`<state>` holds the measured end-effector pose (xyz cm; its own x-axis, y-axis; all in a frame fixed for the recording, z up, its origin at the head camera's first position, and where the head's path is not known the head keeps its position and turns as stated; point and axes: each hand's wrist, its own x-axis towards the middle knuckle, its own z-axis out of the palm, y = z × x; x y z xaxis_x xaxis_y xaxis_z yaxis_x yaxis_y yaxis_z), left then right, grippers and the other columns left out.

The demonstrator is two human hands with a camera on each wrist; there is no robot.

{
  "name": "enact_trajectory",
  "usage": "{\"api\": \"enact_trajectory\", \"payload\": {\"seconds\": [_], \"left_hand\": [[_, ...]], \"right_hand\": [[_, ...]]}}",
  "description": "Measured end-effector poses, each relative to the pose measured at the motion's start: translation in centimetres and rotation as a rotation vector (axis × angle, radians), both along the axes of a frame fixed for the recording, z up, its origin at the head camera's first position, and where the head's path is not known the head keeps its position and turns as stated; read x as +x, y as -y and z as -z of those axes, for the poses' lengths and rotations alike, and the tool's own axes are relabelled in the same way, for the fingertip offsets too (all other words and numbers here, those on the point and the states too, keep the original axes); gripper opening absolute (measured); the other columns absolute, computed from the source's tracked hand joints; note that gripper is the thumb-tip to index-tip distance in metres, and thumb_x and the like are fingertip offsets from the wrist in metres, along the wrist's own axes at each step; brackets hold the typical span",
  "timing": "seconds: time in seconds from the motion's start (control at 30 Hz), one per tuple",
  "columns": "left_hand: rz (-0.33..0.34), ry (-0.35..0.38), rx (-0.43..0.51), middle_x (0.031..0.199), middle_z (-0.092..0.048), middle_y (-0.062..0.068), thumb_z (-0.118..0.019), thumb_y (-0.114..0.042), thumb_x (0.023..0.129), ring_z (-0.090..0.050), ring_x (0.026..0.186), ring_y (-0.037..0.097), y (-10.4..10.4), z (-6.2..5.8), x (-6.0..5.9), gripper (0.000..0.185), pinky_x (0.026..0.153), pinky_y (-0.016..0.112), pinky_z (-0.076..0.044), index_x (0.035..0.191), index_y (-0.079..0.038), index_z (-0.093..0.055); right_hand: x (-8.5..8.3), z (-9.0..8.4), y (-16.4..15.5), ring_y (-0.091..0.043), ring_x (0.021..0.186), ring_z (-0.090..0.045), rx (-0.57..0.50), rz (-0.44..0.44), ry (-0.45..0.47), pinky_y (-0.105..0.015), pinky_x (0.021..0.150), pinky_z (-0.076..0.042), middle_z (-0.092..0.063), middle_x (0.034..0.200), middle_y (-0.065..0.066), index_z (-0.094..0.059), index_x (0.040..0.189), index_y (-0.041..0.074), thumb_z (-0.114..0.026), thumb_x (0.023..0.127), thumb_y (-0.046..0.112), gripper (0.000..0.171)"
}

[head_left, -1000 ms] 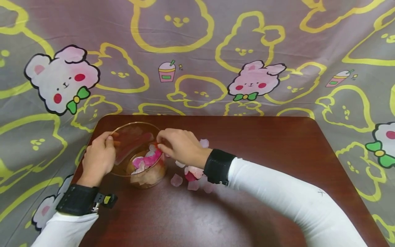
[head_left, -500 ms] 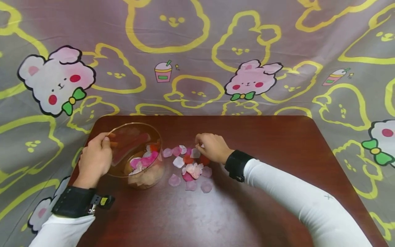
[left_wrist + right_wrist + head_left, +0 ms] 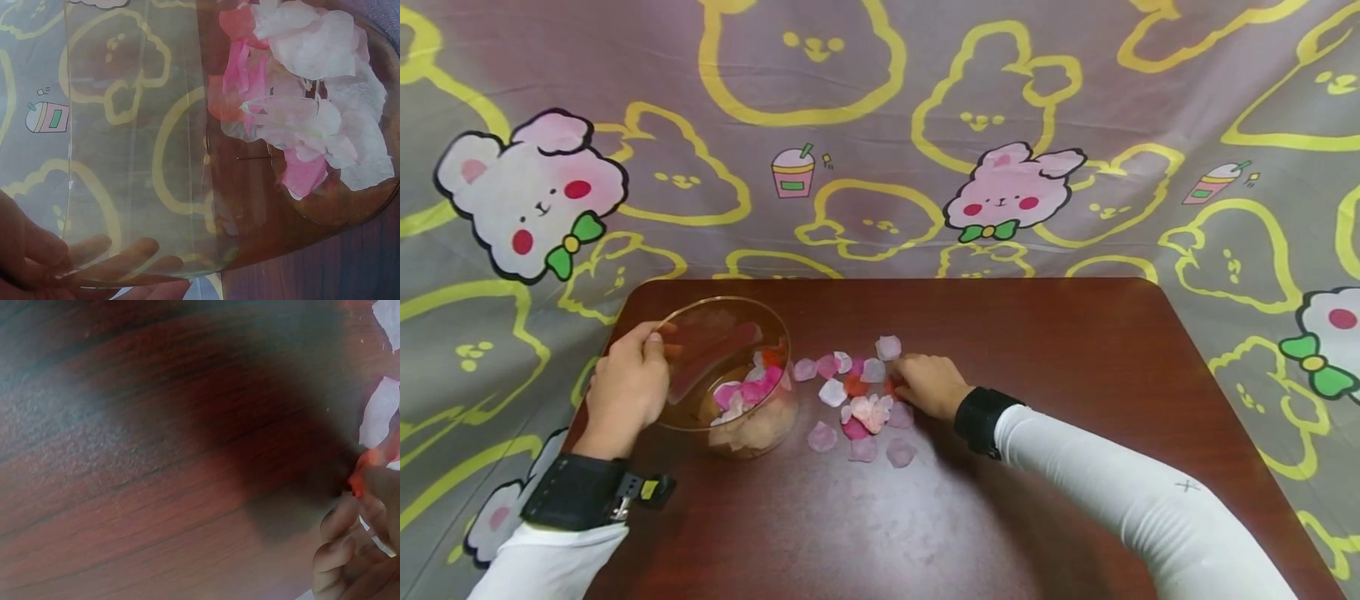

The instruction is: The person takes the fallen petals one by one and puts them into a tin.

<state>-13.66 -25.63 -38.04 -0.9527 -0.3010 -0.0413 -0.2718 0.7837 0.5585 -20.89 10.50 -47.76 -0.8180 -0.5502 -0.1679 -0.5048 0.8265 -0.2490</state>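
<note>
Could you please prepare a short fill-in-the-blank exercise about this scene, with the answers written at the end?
1. The left hand grips a clear bowl containing pink, white and orange flower ____.
2. The right hand, apart from the bowl, wears a ____ wrist band.
3. Both sleeves are ____.
4. On the backdrop, the rabbits' bows are ____ with yellow centres.

Missing words: petals; black; white; green.

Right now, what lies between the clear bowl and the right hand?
Loose pink, white and orange petals lie between bowl and right hand, head view shows.
</note>
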Motion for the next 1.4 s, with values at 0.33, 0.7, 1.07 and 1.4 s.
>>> {"api": "enact_trajectory", "payload": {"seconds": [0.33,0.7,1.07,1.4], "left_hand": [[0.018,-0.023,-0.002,0.125,-0.068,0.023,-0.02,-0.03,0.111,-0.063,0.104,0.047,0.0,0.1,0.1,0.049,0.071,0.049,-0.039,0.138,-0.007,-0.053],[0.011,-0.011,0.011,0.127,-0.067,0.023,-0.021,-0.031,0.111,-0.06,0.11,0.05,0.0,0.1,0.0,0.048,0.075,0.055,-0.041,0.138,-0.007,-0.053],[0.006,-0.01,0.008,0.127,-0.068,0.022,-0.021,-0.031,0.111,-0.06,0.11,0.05,0.0,0.1,0.0,0.048,0.074,0.054,-0.042,0.139,-0.008,-0.053],[0.001,-0.007,0.007,0.127,-0.067,0.024,-0.021,-0.031,0.111,-0.061,0.108,0.051,0.2,0.2,0.1,0.049,0.075,0.056,-0.042,0.139,-0.007,-0.053]], "right_hand": [[-0.4,-0.4,0.3,-0.014,0.066,-0.054,-0.024,0.025,-0.065,-0.03,0.061,-0.046,-0.056,0.068,0.003,-0.068,0.084,0.016,-0.069,0.096,0.021,0.013],[-1.3,-5.6,3.2,-0.016,0.077,-0.059,-0.246,0.055,-0.13,-0.031,0.069,-0.053,-0.067,0.084,0.0,-0.07,0.094,0.013,-0.068,0.096,0.016,0.004],[1.9,-12.4,9.9,-0.009,0.082,-0.062,-0.459,-0.082,-0.207,-0.029,0.07,-0.05,-0.071,0.098,0.004,-0.071,0.106,0.017,-0.065,0.099,0.023,0.011],[3.5,-12.7,12.4,-0.005,0.082,-0.059,-0.288,-0.221,-0.104,-0.023,0.067,-0.048,-0.073,0.108,0.008,-0.071,0.116,0.021,-0.065,0.099,0.03,0.019]]}}
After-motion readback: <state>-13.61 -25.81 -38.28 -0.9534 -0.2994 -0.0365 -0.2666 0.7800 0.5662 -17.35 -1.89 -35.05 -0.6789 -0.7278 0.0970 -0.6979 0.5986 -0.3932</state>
